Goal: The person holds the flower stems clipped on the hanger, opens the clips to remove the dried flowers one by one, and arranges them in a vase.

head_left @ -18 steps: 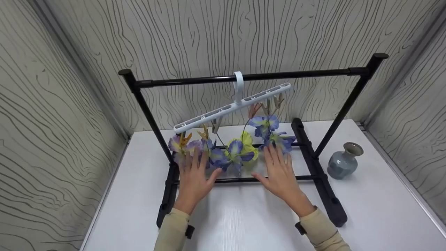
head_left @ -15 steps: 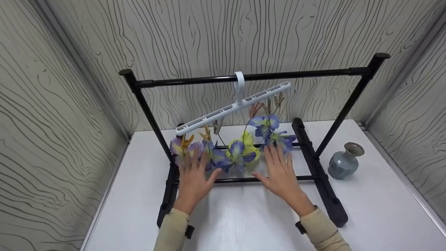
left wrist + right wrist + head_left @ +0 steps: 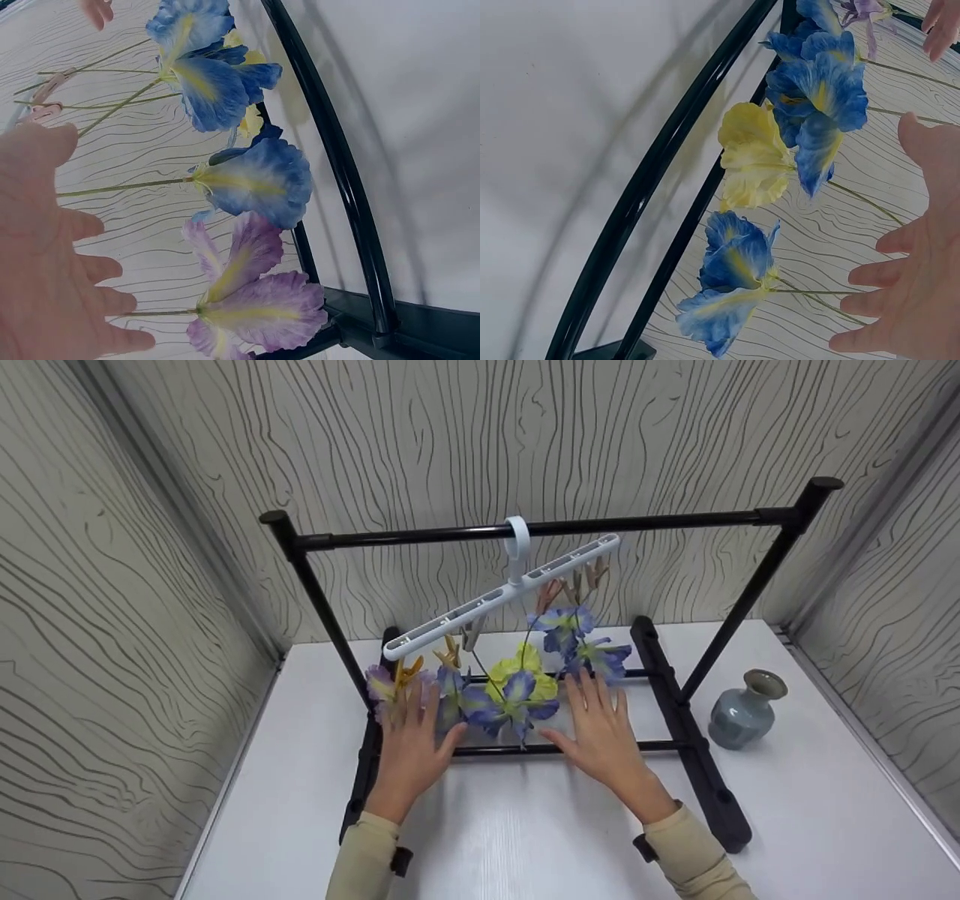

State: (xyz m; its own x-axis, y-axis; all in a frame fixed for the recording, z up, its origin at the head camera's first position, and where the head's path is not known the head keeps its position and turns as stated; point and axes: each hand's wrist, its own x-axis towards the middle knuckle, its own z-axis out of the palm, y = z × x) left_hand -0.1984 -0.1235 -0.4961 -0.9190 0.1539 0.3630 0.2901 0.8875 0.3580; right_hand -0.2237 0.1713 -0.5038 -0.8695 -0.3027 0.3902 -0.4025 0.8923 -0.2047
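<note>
A pale blue hanger hangs slantwise from the black rail, and wooden clothespins dangle below it. Artificial flowers hang head down by their stems: purple at the left, yellow in the middle, blue ones at the right and between. With fingers spread, my left hand is at the purple flower, covering part of it. My right hand is likewise spread, its fingertips by the lower right blue flower. Neither hand grips anything; whether they touch the flowers or stems, I cannot tell.
A black garment rack stands on the white table, its feet and crossbars around the flowers. Right of it sits a small blue-grey vase. Wood-patterned panels enclose the table at the back and both sides.
The hanger's left end has swung toward me and slightly right, its right end slightly left. The flowers have shifted along with it. My left hand has moved a little left; the right has barely moved.
</note>
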